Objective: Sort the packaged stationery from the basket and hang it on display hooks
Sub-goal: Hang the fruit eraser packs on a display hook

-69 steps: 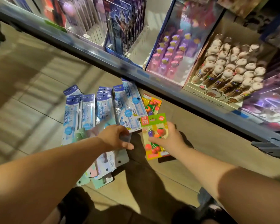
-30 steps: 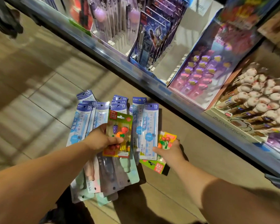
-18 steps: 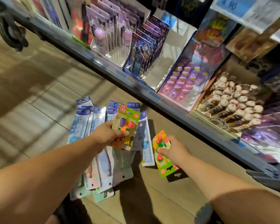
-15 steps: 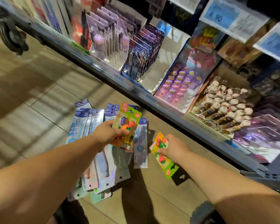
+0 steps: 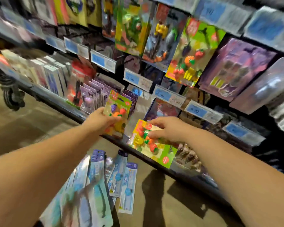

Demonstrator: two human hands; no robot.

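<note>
My left hand (image 5: 102,122) grips a green-and-yellow pack of fruit-shaped erasers (image 5: 119,106), held upright in front of the lower shelf. My right hand (image 5: 168,129) holds a second fruit eraser pack (image 5: 156,153) of the same kind, tilted with its label end pointing down to the right. Several blue-topped blister packs of pens (image 5: 121,179) lie fanned out on the tiled floor below my arms. A matching fruit eraser pack (image 5: 193,51) hangs on a display hook up on the right. The view is motion-blurred.
A shelf edge (image 5: 59,102) runs diagonally under my hands. Purple character pen packs (image 5: 95,97) stand in a tray on it. Blue price tags (image 5: 162,95) line the hook rails. Other hanging packs (image 5: 236,69) fill the upper right. A cart wheel (image 5: 11,95) is at left.
Both hands have risen from the floor to shelf height, each carrying a fruit eraser pack. The camera tilted up, bringing the hanging displays into view; the pen packs stayed on the floor.
</note>
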